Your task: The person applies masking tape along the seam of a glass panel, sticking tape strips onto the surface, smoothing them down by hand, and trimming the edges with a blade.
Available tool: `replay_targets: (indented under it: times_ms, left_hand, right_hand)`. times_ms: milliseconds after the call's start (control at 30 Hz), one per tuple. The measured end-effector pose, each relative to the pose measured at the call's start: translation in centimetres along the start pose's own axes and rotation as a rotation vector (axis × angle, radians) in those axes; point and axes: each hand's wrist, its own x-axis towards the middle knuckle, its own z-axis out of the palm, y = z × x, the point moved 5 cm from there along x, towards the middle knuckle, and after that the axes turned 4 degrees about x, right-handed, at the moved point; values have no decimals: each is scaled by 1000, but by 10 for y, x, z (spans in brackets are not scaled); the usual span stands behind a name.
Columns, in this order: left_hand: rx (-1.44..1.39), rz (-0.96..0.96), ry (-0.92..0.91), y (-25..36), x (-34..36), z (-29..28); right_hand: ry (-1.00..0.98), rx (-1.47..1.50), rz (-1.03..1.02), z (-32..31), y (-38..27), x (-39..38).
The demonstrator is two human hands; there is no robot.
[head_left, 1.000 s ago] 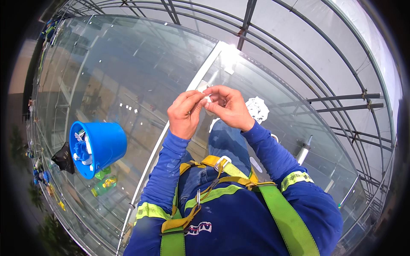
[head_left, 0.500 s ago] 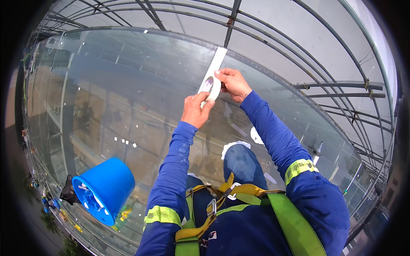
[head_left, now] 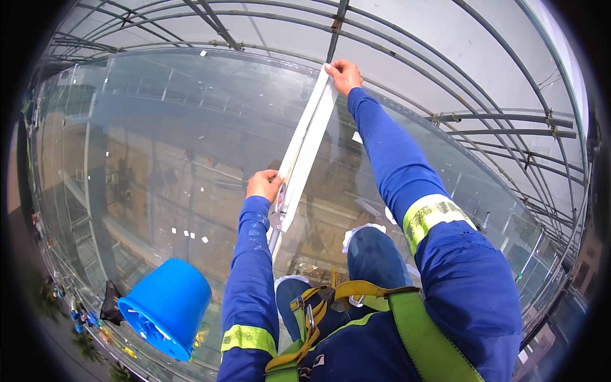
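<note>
My left hand is closed at the near end of a stretched strip of white tape, its fingers pinching beside what looks like the tape roll, mostly hidden edge-on. Farther off, at the far edge of the glass, my right hand is closed too, pinching the other end of that strip. Just right of the stretched tape, and roughly along it, a second white strip runs over the glass surface. Whether the two strips touch along their length I cannot tell.
A blue bucket lies tilted at the lower left, with white scraps inside, beside a black bag. Small white pieces dot the glass. Metal tube framing curves along the far and right sides. My harness strap crosses below.
My hands have drawn apart: the right moved away to the far edge, the left came nearer and slightly left. A long tape strip now spans between them, and the roll has turned edge-on.
</note>
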Motion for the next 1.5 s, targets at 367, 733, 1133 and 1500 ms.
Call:
replay_targets:
  times_ms: [367,733,1133,1500]
  left_hand:
    - [284,-41,52,-6,40,0]
    - [224,-86,21,-18,57,9]
    - [233,-242,43,-7,58,9]
    - [297,-221,75,-3,57,9]
  right_hand:
    - [45,-68,146,3,-3,-1]
    - [63,-111,131,1,-6,-2]
    - [6,-240,-42,7,-8,-12]
    - [-22,-370,-153,11,-4,-14]
